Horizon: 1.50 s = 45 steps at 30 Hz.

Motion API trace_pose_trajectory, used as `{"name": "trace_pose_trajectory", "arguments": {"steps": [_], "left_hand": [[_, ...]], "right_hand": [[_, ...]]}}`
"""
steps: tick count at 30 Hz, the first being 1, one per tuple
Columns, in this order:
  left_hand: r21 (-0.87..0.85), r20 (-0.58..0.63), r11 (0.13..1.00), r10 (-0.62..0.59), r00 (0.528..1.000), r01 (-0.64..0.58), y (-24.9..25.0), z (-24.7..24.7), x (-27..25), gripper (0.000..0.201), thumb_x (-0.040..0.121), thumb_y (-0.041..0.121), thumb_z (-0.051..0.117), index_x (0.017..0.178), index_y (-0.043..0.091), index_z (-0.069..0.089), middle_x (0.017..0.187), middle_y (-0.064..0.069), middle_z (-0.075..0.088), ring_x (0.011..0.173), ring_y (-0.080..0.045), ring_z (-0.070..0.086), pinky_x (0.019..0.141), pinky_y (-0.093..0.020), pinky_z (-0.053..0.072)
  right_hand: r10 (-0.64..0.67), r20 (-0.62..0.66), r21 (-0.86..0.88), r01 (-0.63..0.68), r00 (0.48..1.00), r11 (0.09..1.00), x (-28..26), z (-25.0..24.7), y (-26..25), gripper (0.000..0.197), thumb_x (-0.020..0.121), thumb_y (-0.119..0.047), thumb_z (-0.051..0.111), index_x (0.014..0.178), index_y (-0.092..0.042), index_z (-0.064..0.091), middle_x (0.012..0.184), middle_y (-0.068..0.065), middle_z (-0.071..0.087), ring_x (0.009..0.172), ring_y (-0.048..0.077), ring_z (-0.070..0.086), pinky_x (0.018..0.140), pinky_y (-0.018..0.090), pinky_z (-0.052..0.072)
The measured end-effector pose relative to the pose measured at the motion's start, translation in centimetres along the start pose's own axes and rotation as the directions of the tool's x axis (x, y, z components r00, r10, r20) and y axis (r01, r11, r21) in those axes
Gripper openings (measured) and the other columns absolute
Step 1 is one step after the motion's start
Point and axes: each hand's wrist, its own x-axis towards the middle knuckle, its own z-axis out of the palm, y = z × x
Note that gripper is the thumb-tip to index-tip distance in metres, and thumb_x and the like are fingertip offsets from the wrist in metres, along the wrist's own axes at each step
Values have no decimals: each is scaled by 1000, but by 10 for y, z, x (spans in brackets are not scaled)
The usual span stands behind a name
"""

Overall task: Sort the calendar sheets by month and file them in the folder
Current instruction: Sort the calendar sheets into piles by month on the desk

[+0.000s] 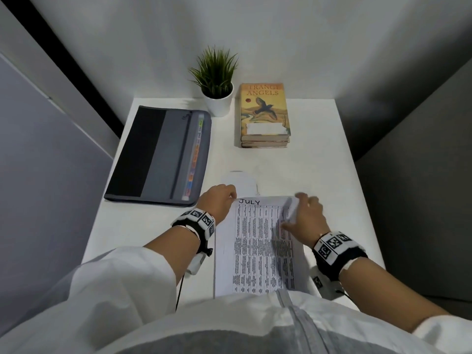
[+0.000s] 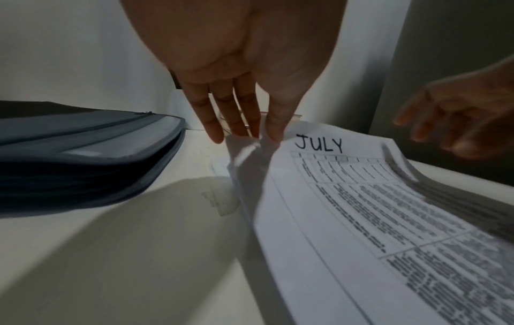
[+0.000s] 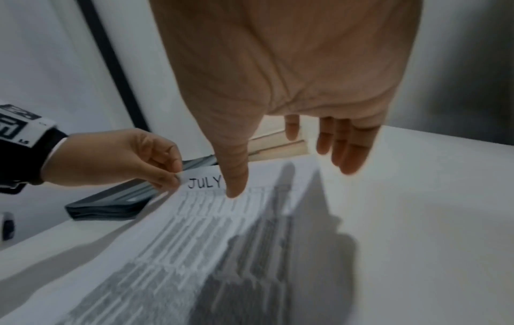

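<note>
Top calendar sheet (image 1: 258,241), near edge of desk (image 1: 319,159): "JULY" handwritten at its far-left corner; grid text illegible. Book (image 1: 264,112), far edge, centre: cover reads "…TRANGE ANGELS". Wristband markers: unreadable.

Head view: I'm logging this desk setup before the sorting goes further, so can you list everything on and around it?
Calendar sheets: a stack, count unclear, white with black print, near edge of the desk; top one headed JULY.
Folder: one, grey and black, zipped, coloured tabs showing, left side of the desk.
Books: two stacked, tan cover with a bird, far centre.
Potted plant: one, green in a white pot, at the far edge beside the books.
Desk: one, white.
Wrist bands: two, black and white markers, one on each wrist.
Left hand: pinches the top left corner of the JULY sheet.
Right hand: fingers straight, at the curled right edge of the stack.
</note>
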Motion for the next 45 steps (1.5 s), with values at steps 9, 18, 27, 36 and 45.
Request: {"name": "trace_pose_trajectory", "arguments": {"steps": [9,18,27,36,45], "left_hand": [[-225,85,974,14,996,5,-7,-6,-22,28,84,3,51,94,22,68,121,1,58,120,-14,45,98,-23,34],[-89,67,992,-86,994,92,-23,6,-6,17,90,8,60,106,14,63,110,-3,54,108,-19,51,93,-27,42],[-139,40,986,-84,996,89,-20,1,-10,14,95,7,50,101,11,62,101,-4,58,91,-20,55,80,-30,45],[-314,40,947,-57,998,67,-11,-6,-19,12,96,21,51,89,19,60,97,2,62,88,-11,56,77,-24,41],[-391,78,895,-198,977,213,-12,0,-14,7,89,15,64,90,22,66,94,6,67,84,-14,61,77,-26,50]], "right_hand": [[-424,132,-429,437,896,791,25,36,-46,20,83,-11,53,101,-19,55,108,1,56,108,26,46,94,37,29],[-447,156,-353,472,881,808,20,42,-44,30,73,5,45,94,-16,47,96,2,56,95,25,48,84,34,30],[-429,111,-267,443,896,856,26,48,-42,78,74,8,49,144,-20,29,118,1,56,110,25,47,96,38,30],[-445,-25,-351,408,895,843,20,46,-41,27,76,2,58,102,-9,58,103,11,51,93,30,45,73,35,31],[-434,46,-284,428,900,858,12,44,-36,39,77,5,49,108,-17,48,106,-1,54,103,23,44,91,33,25]]}}
